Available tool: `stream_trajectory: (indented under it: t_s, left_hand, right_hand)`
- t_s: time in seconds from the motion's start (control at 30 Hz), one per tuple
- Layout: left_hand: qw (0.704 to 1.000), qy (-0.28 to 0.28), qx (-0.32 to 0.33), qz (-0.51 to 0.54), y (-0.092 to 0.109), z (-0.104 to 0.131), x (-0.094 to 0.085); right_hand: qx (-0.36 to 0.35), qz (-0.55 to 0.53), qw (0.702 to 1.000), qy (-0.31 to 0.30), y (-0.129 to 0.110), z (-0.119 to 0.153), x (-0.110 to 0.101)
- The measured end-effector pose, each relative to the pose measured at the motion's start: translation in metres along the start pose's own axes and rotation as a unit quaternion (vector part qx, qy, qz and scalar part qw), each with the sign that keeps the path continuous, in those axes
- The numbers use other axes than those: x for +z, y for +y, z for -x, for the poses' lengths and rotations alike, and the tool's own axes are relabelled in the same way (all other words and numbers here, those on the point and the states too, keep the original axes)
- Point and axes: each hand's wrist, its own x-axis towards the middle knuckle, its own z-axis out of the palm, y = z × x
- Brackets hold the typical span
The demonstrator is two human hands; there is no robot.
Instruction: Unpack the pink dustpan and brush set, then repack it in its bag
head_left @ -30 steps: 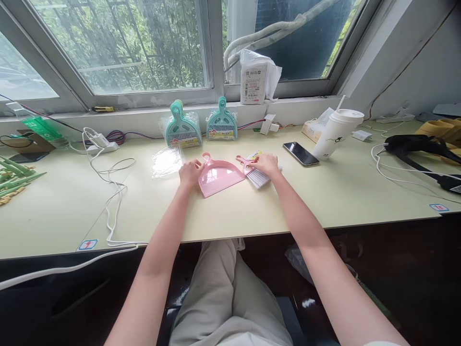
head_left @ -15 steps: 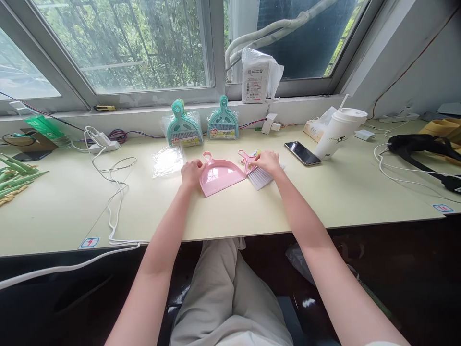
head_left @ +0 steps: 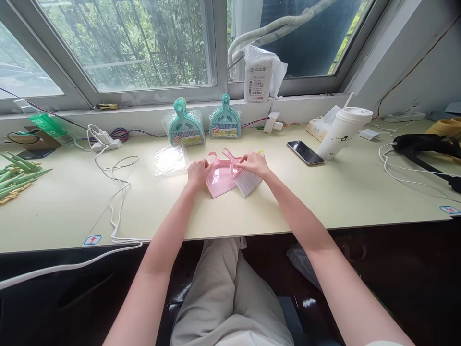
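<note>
A small pink dustpan (head_left: 219,177) lies on the pale desk (head_left: 324,197), and my left hand (head_left: 198,172) holds its left edge near the handle. My right hand (head_left: 253,163) grips a little pink brush (head_left: 245,179) with white bristles, laid partly over the dustpan's right side. An empty clear plastic bag (head_left: 170,159) lies just left of my left hand. Two packs of teal dustpan sets (head_left: 185,126) (head_left: 225,121) lean against the window ledge behind.
A phone (head_left: 305,152) and a white lidded cup with a straw (head_left: 345,132) stand to the right, with a black strap and cables farther right. A white cable (head_left: 115,192) loops across the desk at left, beside green clips (head_left: 18,174). A white parcel (head_left: 260,77) sits on the sill.
My right hand has slid the brush leftward, so it now overlaps the dustpan. My left hand stays on the dustpan's edge.
</note>
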Motion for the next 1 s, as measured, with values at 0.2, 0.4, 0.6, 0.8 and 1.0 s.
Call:
stream_trajectory:
  t_s: [0.2,0.4,0.6,0.8,1.0]
  left_hand:
    - [0.995,-0.044,0.079,0.036,0.029,0.018,0.004]
    - [0.978,-0.110,0.155,0.085,0.035,0.022,0.005]
    - [0.958,-0.001,0.288,0.016,0.016,0.013,-0.006]
    - [0.929,0.010,0.365,-0.061,0.007,0.007,0.000]
    - [0.896,-0.013,0.407,-0.176,0.014,0.012,0.001]
  right_hand:
    - [-0.049,0.013,0.999,-0.006,-0.014,0.008,0.016]
    - [-0.057,0.031,0.997,-0.046,-0.008,0.008,0.016]
    - [-0.108,-0.034,0.992,-0.063,0.001,0.003,0.016]
    - [-0.134,-0.078,0.986,-0.054,0.009,-0.004,0.026]
    - [-0.150,-0.140,0.977,-0.060,0.010,-0.005,0.030]
